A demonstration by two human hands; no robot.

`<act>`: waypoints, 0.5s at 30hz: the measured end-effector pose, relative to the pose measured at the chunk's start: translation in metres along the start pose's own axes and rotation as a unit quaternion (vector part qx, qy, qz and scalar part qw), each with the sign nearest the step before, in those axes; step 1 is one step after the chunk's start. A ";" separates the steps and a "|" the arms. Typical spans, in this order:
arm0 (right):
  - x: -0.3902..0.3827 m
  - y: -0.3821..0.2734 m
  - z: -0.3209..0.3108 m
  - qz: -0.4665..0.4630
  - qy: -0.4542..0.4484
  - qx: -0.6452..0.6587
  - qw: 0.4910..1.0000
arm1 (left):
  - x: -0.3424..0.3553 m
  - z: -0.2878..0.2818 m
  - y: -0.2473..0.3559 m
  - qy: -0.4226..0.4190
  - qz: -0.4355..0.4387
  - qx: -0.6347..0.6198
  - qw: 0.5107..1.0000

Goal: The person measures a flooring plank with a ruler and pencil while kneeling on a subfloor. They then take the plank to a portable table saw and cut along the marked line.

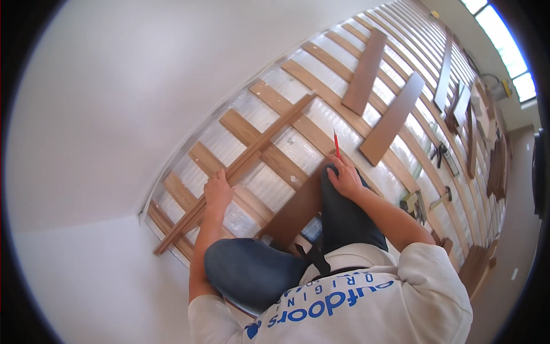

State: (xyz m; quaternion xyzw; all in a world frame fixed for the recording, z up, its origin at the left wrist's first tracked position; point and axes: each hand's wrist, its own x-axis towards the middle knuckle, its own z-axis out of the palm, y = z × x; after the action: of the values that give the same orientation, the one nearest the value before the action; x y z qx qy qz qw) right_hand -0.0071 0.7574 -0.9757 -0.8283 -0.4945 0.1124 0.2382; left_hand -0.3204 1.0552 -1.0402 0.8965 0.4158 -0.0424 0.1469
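A long, narrow brown floorboard (pixel 256 151) lies slantwise across the wooden battens, close to the wall on the left. My left hand (pixel 219 187) grips it near its middle, fingers bent over its edge. Held in my right hand (pixel 346 178) is a red pencil (pixel 337 144), its tip pointing away from me. That hand is closed and sits at my right knee. Between my legs a wider brown board (pixel 295 211) rests on the battens, partly hidden by my knees.
Light wooden battens (pixel 312 133) run in rows over silvery sheeting (pixel 296 145). Loose boards (pixel 366 71) (pixel 394 119) lie ahead to the right. Further right are a black-handled tool (pixel 440 153), a hammer (pixel 442 196) and a stack of boards (pixel 497 166). A white wall (pixel 143 114) borders the left.
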 end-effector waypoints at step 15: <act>-0.226 0.025 -0.285 0.155 0.071 0.028 0.985 | -0.011 -0.131 0.164 -0.119 -0.056 -0.095 0.987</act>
State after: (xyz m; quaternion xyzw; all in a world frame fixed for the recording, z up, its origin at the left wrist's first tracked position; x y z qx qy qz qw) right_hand 0.0229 0.4697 -0.7547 -0.8936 -0.3389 0.1026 0.2759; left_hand -0.2089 0.9860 -0.8752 0.8426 0.4467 -0.1168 0.2772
